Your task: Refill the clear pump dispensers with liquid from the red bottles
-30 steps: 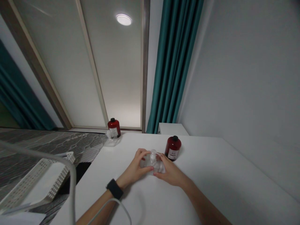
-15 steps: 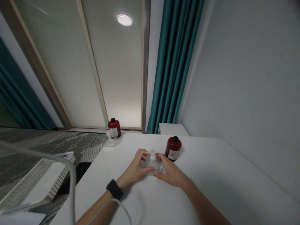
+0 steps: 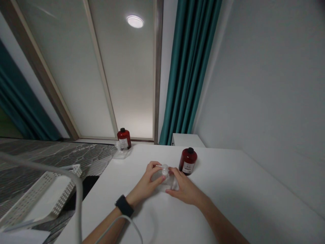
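Note:
A small clear plastic bottle with a pump top (image 3: 165,174) stands on the white table (image 3: 228,189), held between both hands. My left hand (image 3: 147,184) curls around its left side, fingers up at the pump. My right hand (image 3: 184,188) wraps the right side and base. A dark red bottle with a black cap and a white label (image 3: 188,161) stands just behind my right hand. A black smartwatch (image 3: 124,205) sits on my left wrist.
A second dark red bottle (image 3: 124,138) stands at the table's far left corner beside a clear container (image 3: 119,153). A white perforated tray (image 3: 38,198) lies off the left edge. A white cable (image 3: 76,189) arcs across the near left. Teal curtains hang behind.
The clear bottle and both hands have sunk slightly toward the table. My left fingers have shifted up around the pump top.

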Action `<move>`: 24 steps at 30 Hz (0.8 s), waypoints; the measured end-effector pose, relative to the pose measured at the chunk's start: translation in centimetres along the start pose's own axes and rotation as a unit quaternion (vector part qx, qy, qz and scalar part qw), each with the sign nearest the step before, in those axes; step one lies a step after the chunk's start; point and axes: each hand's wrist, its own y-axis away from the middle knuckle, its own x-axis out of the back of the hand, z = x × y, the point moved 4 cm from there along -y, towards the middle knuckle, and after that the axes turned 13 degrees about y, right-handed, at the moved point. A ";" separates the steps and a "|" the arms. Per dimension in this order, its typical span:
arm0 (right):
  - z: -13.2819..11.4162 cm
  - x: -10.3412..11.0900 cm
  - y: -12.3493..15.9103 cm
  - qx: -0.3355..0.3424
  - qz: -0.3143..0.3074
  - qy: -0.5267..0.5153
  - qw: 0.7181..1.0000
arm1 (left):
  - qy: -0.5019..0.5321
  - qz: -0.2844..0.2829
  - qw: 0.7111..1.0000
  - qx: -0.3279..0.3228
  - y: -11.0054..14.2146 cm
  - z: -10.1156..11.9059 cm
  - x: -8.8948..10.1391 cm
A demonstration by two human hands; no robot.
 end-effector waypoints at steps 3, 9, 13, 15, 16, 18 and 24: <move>-0.1 0.1 0.0 0.007 -0.002 -0.006 1.000 | 0.021 0.015 1.000 0.001 -0.2 0.3 0.3; -0.2 0.1 0.0 -0.003 -0.011 -0.007 1.000 | 0.058 0.056 0.997 -0.006 -0.7 1.2 1.1; 0.0 0.0 0.0 -0.009 -0.013 -0.009 1.000 | 0.113 0.106 0.988 -0.009 -0.8 1.3 1.8; 0.1 -0.1 0.0 -0.011 -0.014 -0.010 1.000 | 0.139 0.146 0.979 -0.001 -0.7 1.1 2.4; 0.1 -0.1 -0.1 -0.013 -0.015 -0.012 1.000 | 0.150 0.166 0.975 0.002 -0.7 0.9 2.6; 0.1 0.0 -0.1 -0.017 -0.017 -0.015 1.000 | 0.168 0.201 0.965 0.001 -0.6 0.5 3.1; 0.2 0.0 0.0 -0.028 -0.023 -0.013 0.999 | 0.172 0.214 0.962 -0.001 -0.8 -0.1 3.4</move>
